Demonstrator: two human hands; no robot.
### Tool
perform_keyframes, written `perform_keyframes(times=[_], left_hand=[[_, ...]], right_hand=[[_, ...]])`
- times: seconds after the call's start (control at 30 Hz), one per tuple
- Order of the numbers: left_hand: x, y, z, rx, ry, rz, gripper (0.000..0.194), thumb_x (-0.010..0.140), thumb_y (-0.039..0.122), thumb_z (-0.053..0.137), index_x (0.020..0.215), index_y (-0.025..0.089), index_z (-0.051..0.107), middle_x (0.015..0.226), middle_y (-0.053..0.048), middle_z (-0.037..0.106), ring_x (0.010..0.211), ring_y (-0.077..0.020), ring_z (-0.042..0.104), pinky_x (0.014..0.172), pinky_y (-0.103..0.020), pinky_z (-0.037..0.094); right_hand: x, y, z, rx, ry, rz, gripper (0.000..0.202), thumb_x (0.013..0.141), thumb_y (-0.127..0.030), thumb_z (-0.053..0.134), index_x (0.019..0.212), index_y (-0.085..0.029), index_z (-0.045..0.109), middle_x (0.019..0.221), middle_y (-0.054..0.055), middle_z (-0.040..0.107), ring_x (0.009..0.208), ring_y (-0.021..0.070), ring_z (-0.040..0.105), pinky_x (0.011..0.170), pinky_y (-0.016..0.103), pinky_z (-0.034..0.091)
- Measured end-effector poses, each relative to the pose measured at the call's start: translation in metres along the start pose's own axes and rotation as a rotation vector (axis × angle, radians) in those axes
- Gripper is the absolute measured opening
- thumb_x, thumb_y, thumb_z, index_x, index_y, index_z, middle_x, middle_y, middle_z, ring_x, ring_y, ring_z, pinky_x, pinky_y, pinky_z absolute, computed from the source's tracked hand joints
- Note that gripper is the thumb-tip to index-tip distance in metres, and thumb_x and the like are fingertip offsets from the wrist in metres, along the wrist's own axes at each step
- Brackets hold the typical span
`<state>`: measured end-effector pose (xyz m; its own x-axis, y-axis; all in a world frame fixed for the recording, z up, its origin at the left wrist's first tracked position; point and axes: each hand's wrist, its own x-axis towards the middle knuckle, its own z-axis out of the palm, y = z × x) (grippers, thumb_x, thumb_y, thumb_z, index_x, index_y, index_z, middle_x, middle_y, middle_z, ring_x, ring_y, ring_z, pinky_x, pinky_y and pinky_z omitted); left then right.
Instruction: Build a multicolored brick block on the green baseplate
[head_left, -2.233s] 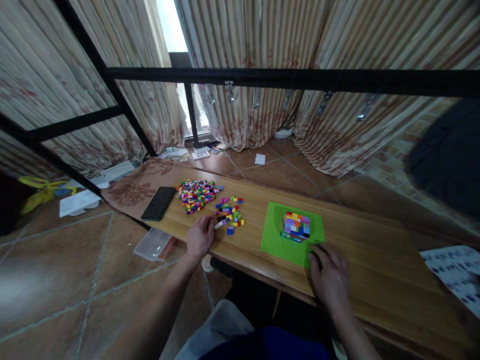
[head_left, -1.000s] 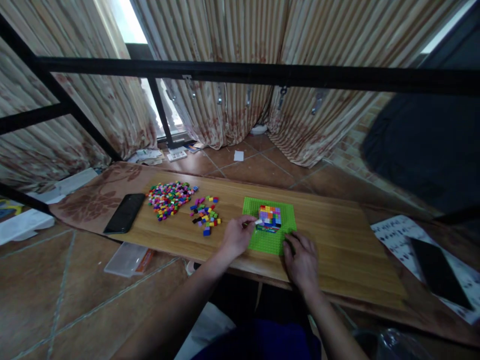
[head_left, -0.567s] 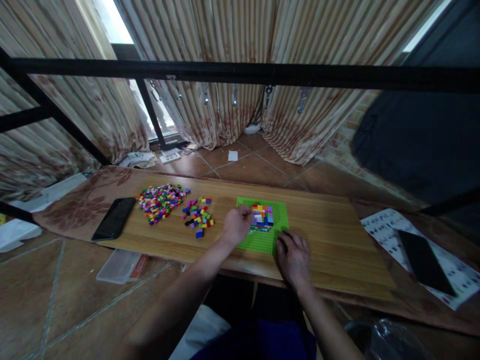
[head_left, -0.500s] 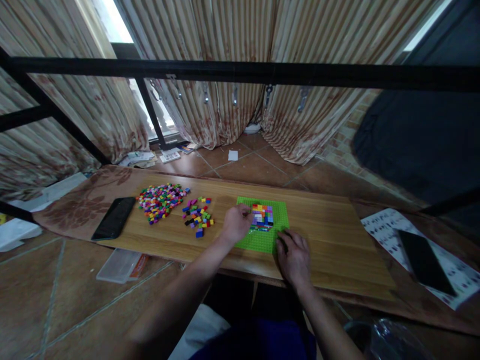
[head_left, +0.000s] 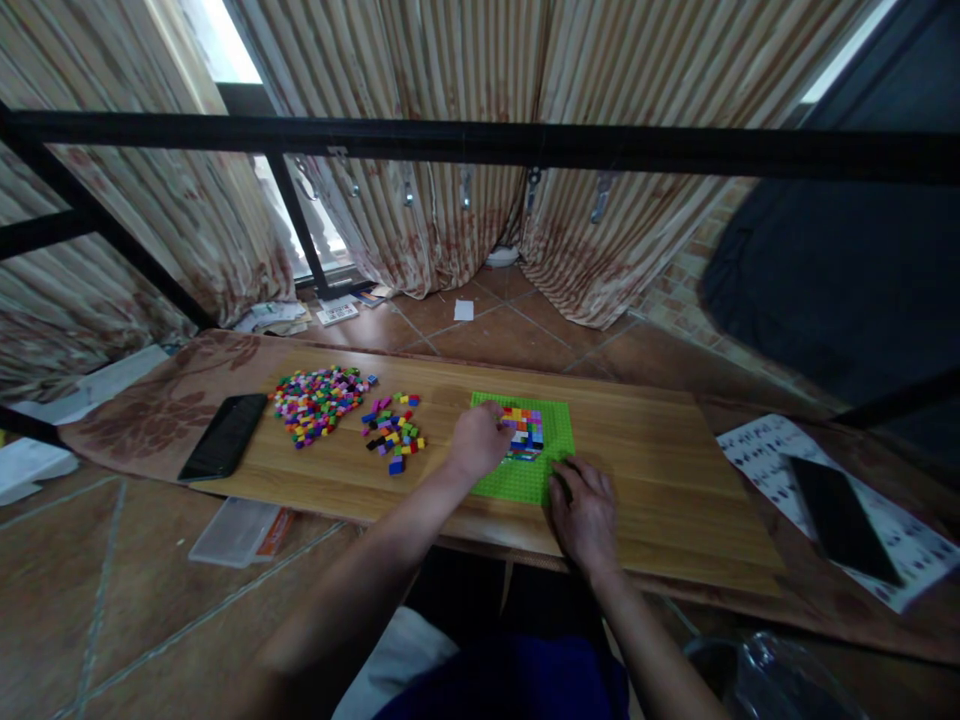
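Note:
A bright green studded baseplate (head_left: 555, 425) lies on the wooden board, with a small multicoloured brick build (head_left: 527, 428) near its middle. My left hand (head_left: 480, 440) reaches over the plate's left side, fingers pinched together at the left edge of the build. Whatever sits between those fingertips is too small or hidden to make out. At the plate's lower right corner rests my right hand (head_left: 585, 505), its fingers bent and thumb apart, touching the edge; no brick shows in it. The left hand covers part of the plate and build.
Left of the plate lie a small scatter of bricks (head_left: 395, 435) and a larger brick pile (head_left: 319, 400). A black phone (head_left: 223, 436) is at the board's left end. Over at the right, a dark flat device (head_left: 844, 520) covers part of a printed sheet (head_left: 772, 450).
My left hand has shifted slightly right, closer over the build's left edge. My right hand stays at the plate's corner. The whole view has drifted a little.

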<state>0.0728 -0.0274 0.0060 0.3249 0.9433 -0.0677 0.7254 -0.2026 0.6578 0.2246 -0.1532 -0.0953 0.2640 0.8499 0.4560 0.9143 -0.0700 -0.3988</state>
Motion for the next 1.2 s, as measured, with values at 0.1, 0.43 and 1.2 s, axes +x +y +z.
perform_keyframes(times=[0.1, 0.43, 1.2], left_hand=[[0.001, 0.005, -0.002, 0.079, 0.009, -0.006, 0.025, 0.081, 0.023, 0.058, 0.101, 0.015, 0.07, 0.089, -0.01, 0.073, 0.085, -0.021, 0.068, 0.077, -0.027, 0.051], [0.0, 0.005, 0.001, 0.176, 0.027, -0.004, 0.021, 0.08, 0.028, 0.06, 0.093, 0.016, 0.071, 0.09, -0.01, 0.073, 0.089, -0.022, 0.068, 0.08, -0.029, 0.05], [0.027, -0.018, 0.021, -0.269, -0.05, -0.182, 0.015, 0.063, 0.028, 0.071, 0.067, 0.014, 0.072, 0.044, 0.003, 0.052, 0.052, -0.0124, 0.056, 0.05, -0.021, 0.04]], right_hand=[[0.0, 0.0, 0.0, 0.007, 0.003, -0.003, 0.032, 0.091, -0.031, 0.046, 0.111, -0.016, 0.067, 0.117, 0.014, 0.062, 0.107, 0.026, 0.051, 0.093, 0.044, 0.043], [0.0, 0.0, 0.0, 0.008, 0.015, -0.021, 0.032, 0.092, -0.031, 0.046, 0.11, -0.016, 0.067, 0.116, 0.014, 0.062, 0.105, 0.0264, 0.052, 0.091, 0.045, 0.044], [0.001, -0.001, 0.0, 0.016, 0.015, -0.015, 0.032, 0.091, -0.031, 0.046, 0.109, -0.016, 0.067, 0.116, 0.014, 0.062, 0.105, 0.0265, 0.051, 0.092, 0.046, 0.044]])
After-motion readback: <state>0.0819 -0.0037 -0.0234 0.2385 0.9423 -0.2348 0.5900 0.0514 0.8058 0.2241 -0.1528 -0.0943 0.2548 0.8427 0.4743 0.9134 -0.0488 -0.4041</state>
